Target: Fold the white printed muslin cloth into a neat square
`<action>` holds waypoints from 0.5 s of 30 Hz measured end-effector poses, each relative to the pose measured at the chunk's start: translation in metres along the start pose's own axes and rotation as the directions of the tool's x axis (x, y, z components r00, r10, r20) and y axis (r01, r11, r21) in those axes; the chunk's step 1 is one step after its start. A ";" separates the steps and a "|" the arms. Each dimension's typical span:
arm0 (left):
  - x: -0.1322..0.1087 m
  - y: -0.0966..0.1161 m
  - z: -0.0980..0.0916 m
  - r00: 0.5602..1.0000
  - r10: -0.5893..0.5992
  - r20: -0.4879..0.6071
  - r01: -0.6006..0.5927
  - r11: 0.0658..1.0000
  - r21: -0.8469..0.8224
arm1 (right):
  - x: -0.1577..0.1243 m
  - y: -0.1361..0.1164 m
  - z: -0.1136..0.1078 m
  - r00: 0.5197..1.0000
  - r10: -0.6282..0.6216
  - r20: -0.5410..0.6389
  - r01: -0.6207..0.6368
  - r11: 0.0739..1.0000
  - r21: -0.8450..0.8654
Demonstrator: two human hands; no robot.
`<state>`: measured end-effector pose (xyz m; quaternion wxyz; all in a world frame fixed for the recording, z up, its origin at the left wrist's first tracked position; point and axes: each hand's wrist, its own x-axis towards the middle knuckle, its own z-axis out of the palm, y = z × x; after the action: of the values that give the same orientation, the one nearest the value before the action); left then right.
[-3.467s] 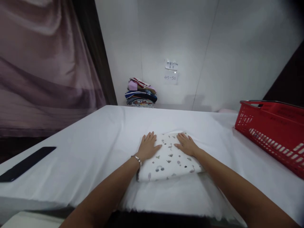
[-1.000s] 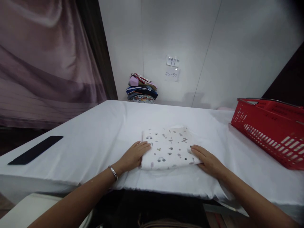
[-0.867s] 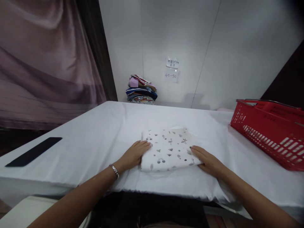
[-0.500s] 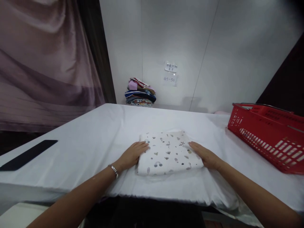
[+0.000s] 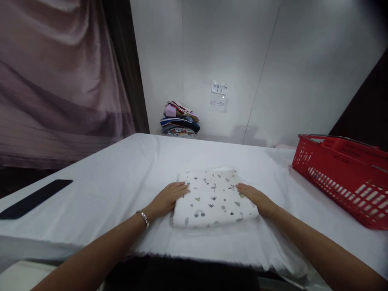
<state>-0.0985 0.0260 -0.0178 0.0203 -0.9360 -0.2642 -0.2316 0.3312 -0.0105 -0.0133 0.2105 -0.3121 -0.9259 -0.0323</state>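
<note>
A folded white cloth [image 5: 214, 202] printed with small grey and olive figures, a rainbow and a flamingo among them, lies flat near the front of the table. My left hand [image 5: 169, 198] rests on its left edge, fingers stretched out together and pointing inward. On the opposite side, my right hand [image 5: 257, 199] lies along the right edge with its fingertips on the cloth. Both hands are open and flat, touching the cloth without gripping it. A silver bracelet [image 5: 143, 218] circles my left wrist.
A white sheet covers the table [image 5: 115, 194]. At the right stands a red plastic basket [image 5: 342, 169]; a dark flat strip [image 5: 34, 199] lies at the left. Behind the far edge rises a stack of folded fabrics [image 5: 180, 120], with paper signs [image 5: 217, 97] on the wall.
My right hand has shifted slightly inward over the cloth's right edge. My left hand stays at the left edge. The whole view has tilted a little.
</note>
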 end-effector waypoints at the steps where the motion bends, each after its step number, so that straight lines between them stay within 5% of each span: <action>1: 0.001 0.001 -0.002 1.000 -0.006 -0.004 0.006 1.000 -0.019 | 0.000 -0.001 0.000 1.000 0.024 -0.010 -0.023 1.000 0.019; 10: 0.020 0.018 -0.059 0.986 -0.160 -0.053 0.131 0.924 -0.359 | 0.012 -0.024 -0.028 0.970 0.226 -0.094 -0.198 0.950 0.240; 12: 0.023 0.018 -0.076 0.978 -0.202 -0.043 0.151 0.842 -0.517 | 0.017 -0.032 -0.040 0.932 0.340 -0.127 -0.274 0.889 0.367; 15: 0.034 0.016 -0.095 0.910 -0.414 0.014 0.279 0.588 -0.759 | 0.034 -0.043 -0.058 0.800 0.582 -0.146 -0.406 0.705 0.582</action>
<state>-0.1051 0.0133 0.0832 -0.3889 -0.7682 -0.3208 -0.3947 0.3029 -0.0370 0.0561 0.4346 -0.4727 -0.7316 0.2291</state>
